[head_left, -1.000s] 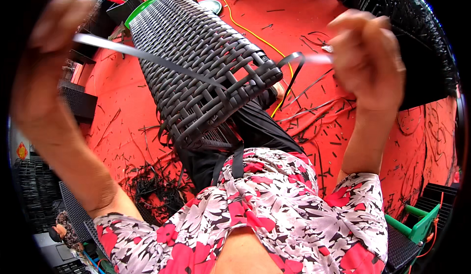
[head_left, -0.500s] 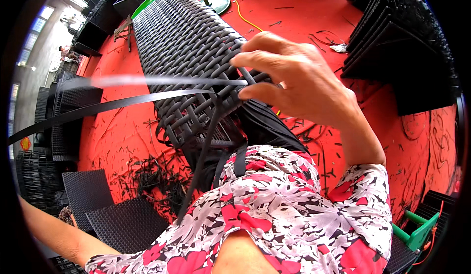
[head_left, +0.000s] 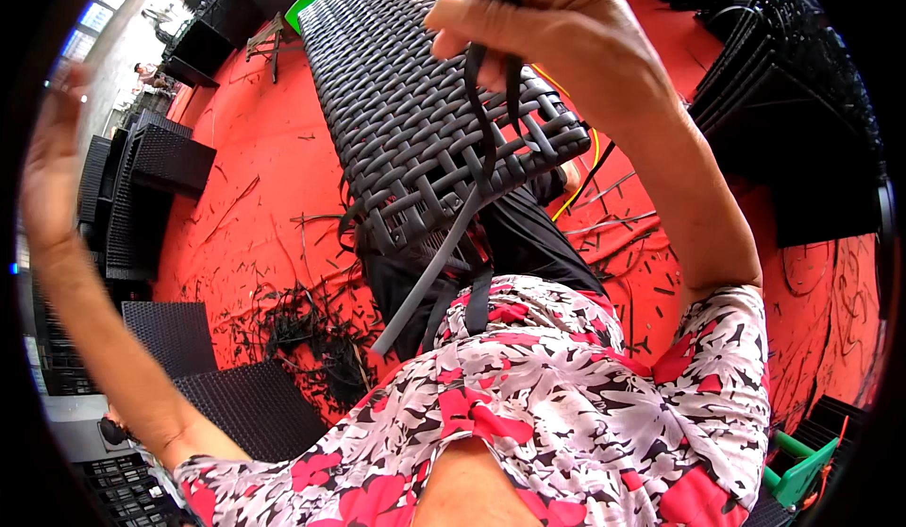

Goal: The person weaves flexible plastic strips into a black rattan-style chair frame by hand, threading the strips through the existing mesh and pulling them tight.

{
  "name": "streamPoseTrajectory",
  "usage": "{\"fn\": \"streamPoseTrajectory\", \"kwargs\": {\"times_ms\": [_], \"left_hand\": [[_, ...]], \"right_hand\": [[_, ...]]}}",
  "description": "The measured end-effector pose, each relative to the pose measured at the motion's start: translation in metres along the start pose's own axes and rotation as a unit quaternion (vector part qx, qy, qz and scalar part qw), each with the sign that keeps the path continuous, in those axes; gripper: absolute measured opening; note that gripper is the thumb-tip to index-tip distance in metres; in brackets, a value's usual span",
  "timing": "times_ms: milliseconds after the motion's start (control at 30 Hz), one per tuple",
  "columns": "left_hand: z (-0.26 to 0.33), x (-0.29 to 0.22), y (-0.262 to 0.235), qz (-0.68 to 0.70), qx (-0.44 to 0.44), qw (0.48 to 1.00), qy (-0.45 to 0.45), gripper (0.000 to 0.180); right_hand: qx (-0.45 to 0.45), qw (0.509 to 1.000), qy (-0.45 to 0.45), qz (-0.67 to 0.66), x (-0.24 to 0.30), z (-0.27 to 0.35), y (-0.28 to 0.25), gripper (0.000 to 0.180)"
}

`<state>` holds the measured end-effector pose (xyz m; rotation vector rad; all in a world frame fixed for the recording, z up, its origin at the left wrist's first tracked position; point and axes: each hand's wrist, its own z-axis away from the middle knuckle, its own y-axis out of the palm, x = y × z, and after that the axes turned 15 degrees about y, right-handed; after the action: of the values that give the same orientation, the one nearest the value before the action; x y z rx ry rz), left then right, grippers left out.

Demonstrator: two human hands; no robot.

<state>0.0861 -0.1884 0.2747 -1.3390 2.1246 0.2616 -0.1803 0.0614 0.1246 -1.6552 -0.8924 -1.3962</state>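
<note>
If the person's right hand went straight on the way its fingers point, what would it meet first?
Going leftward in the picture, the right hand has the black woven piece first in line; it seems raised above that surface, so it may pass over; depth is unclear.

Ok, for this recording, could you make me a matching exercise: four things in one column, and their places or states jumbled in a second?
Column one
1. right hand
2. left hand
3. woven piece
4. tangled black scraps

Column two
A. heaped on the red floor covering
B. blurred, near the picture's left edge
C. gripping a dark strip
D. closely woven, with open gaps at its near end

Right pairs: 1-C, 2-B, 3-D, 4-A
</note>
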Motion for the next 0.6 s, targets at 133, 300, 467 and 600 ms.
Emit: {"fn": "streamPoseTrajectory", "kwargs": {"times_ms": [133, 300, 467, 600], "left_hand": [[0.087, 0.035, 0.154, 0.129, 0.262, 0.937, -0.191, 0.023], [0.124, 0.041, 0.207, 0.282, 0.325, 0.878, -0.210, 0.023], [0.121, 0.045, 0.176, 0.335, 0.247, 0.896, -0.156, 0.021], [0.116, 0.059, 0.069, 0.397, 0.142, 0.884, -0.201, 0.021]], "right_hand": [[-0.030, 0.981, -0.044, -0.185, 0.002, 0.008, -0.018, 0.025], [0.018, 0.969, -0.087, -0.231, 0.028, 0.012, -0.001, 0.027], [-0.007, 0.990, -0.140, -0.022, 0.026, 0.025, -0.024, 0.030], [0.121, 0.956, -0.217, 0.153, -0.020, 0.015, -0.032, 0.048]]}}
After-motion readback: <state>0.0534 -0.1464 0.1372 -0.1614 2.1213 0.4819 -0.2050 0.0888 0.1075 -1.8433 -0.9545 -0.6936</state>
